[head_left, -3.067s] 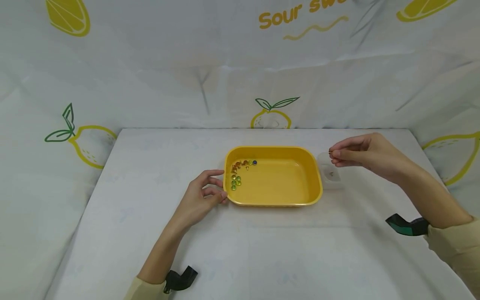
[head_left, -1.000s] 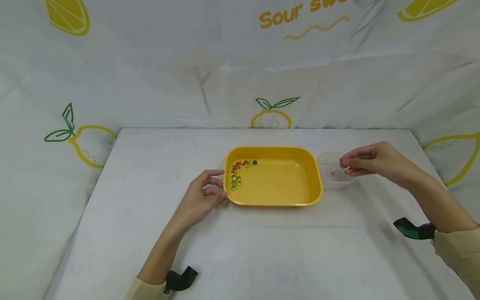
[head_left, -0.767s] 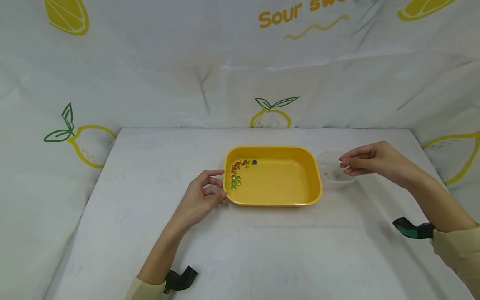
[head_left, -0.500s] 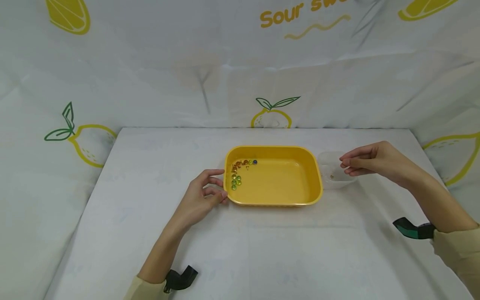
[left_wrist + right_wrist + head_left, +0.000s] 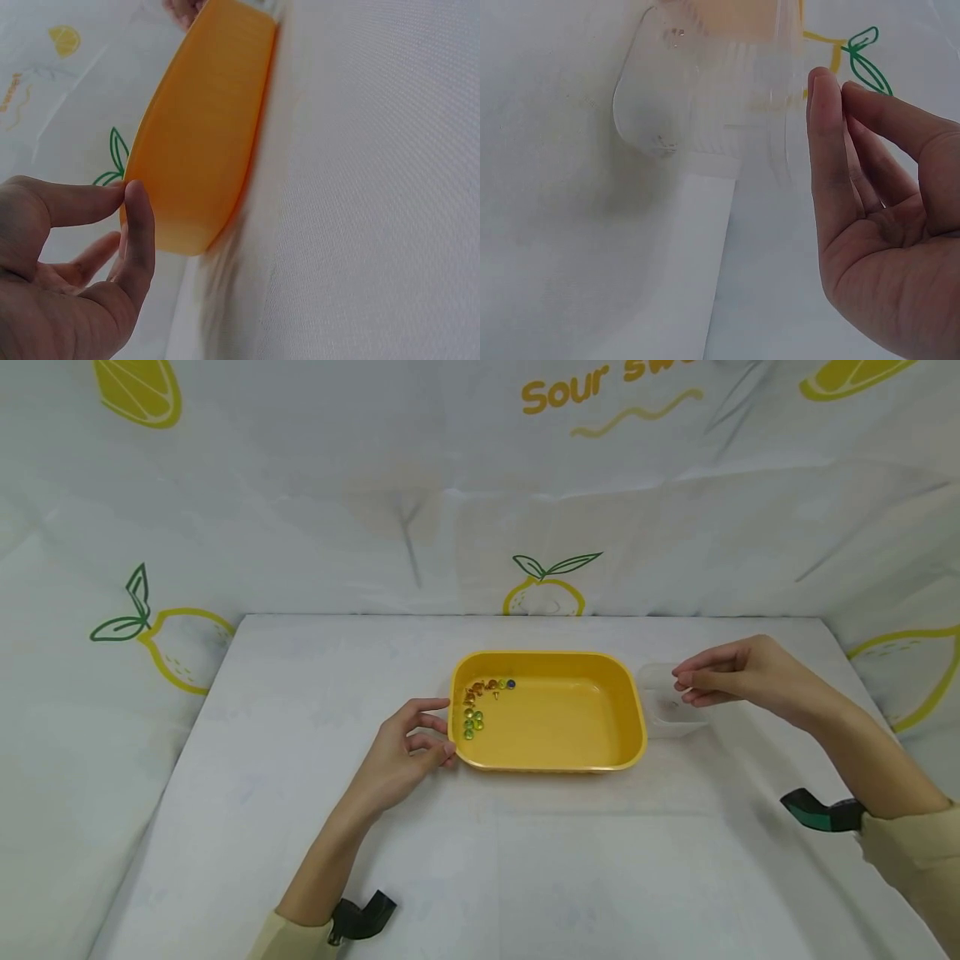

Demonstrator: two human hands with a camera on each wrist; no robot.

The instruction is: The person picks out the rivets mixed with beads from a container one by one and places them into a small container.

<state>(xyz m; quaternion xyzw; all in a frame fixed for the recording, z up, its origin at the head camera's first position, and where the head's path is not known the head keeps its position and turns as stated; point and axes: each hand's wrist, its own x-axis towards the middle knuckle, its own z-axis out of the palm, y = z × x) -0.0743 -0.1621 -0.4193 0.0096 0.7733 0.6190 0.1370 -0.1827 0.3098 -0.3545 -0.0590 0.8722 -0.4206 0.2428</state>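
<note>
Yellow tray [image 5: 558, 718] — touching left hand [image 5: 403, 753] | clear container [image 5: 675, 725] — below right hand [image 5: 738, 675]

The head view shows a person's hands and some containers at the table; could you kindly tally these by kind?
Hands (left hand, right hand): 2
Yellow tray: 1
Clear container: 1
Total: 4

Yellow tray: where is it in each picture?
Head: the yellow tray is near the middle.
Left wrist: upper part, left of centre.
Right wrist: an orange patch at the top, behind the clear box.
Shared landmark: the right hand, at right, top and right, in that order.
</note>
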